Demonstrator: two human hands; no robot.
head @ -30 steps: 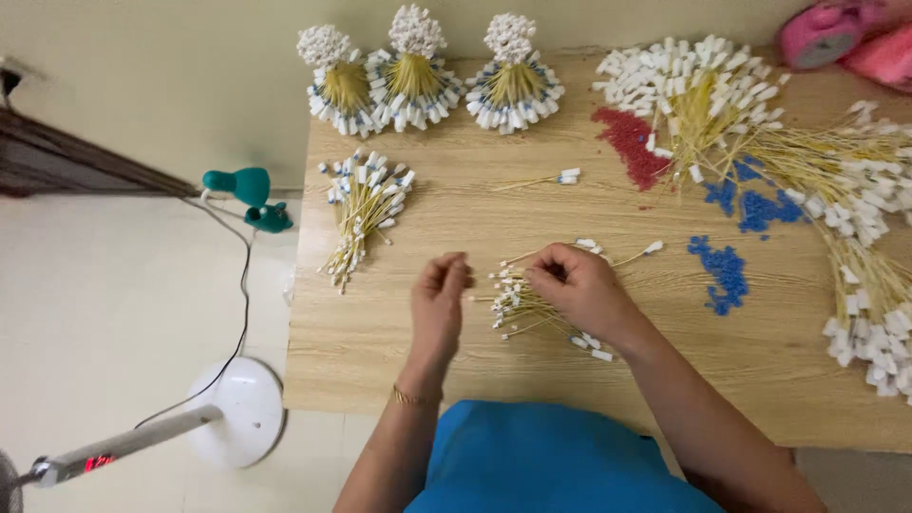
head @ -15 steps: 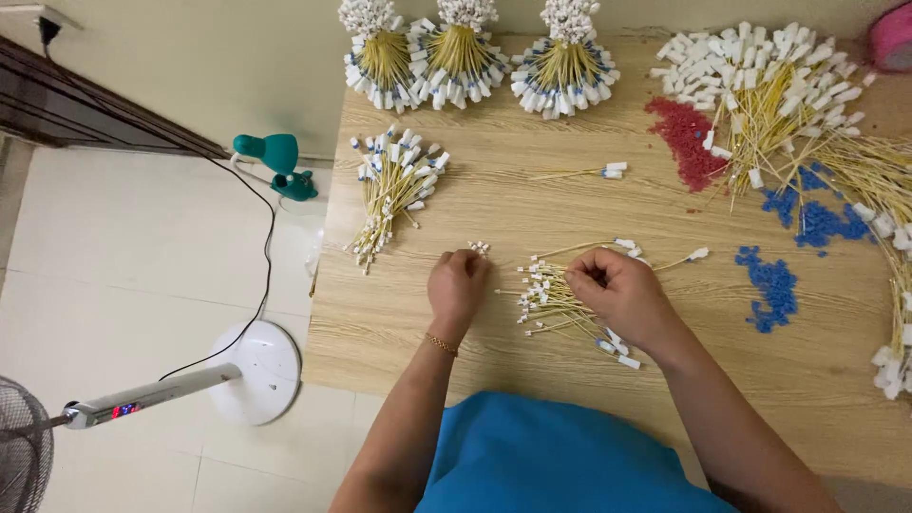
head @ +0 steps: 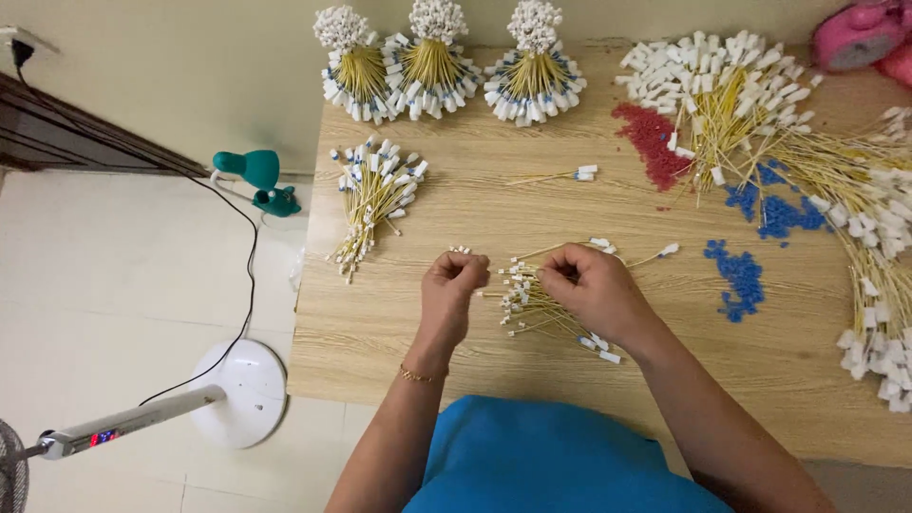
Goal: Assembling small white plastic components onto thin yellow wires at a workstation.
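Note:
My left hand (head: pixel 452 285) and my right hand (head: pixel 594 290) rest on a light wooden table (head: pixel 446 204), on either side of a small pile of thin yellow cables with white end plugs (head: pixel 527 296). The left fingers are curled shut around the ends of a few of these cables, with white plugs showing just above the knuckles. The right hand lies over the pile and pinches some of its cables. A single loose cable (head: pixel 655 254) lies just right of that hand.
A loose bundle of the same cables (head: pixel 372 195) lies at left, three tied upright bundles (head: pixel 432 57) stand along the back, and a big heap (head: pixel 788 123) fills the right. Red (head: pixel 651 142) and blue beads (head: pixel 736 275) lie beside it. A fan base (head: pixel 237 389) stands on the floor.
The view has shifted slightly. Both hands stay at the small pile; the left hand has lifted a little with cable ends in its fingers.

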